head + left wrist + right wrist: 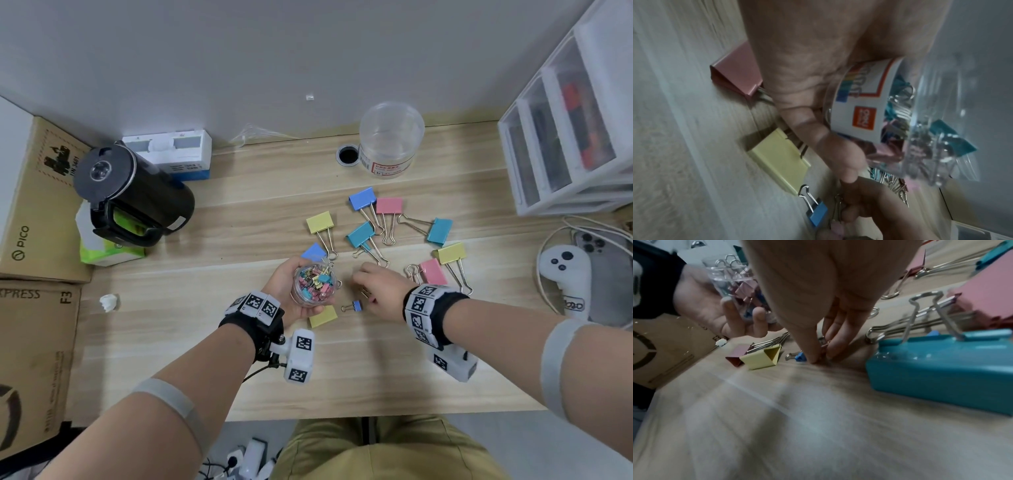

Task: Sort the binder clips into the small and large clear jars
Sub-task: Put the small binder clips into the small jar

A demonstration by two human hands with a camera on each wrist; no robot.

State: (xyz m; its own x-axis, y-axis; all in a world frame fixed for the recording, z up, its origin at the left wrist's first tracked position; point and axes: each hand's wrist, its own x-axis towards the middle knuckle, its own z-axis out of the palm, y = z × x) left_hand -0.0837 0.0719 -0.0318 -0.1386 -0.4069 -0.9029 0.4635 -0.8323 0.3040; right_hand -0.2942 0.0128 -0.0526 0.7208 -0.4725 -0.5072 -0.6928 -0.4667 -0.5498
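Observation:
My left hand (291,291) grips a small clear jar (313,284) packed with small coloured binder clips, held just above the wooden desk (239,359). To its right, my right hand (371,291) is lowered onto the desk, and its thumb and fingertips (821,356) pinch a small pink clip (835,227). A small blue clip (356,305) lies loose between the hands. Several large clips lie scattered behind, among them a yellow (320,222), a teal (360,234) and a pink one (433,271). A large clear jar (390,140) stands empty at the back.
A black kettle (133,198) and cardboard boxes (34,212) fill the left side. A white drawer unit (568,120) stands at the back right, with a white controller (565,274) and cables in front of it. A cable hole (347,156) sits beside the large jar.

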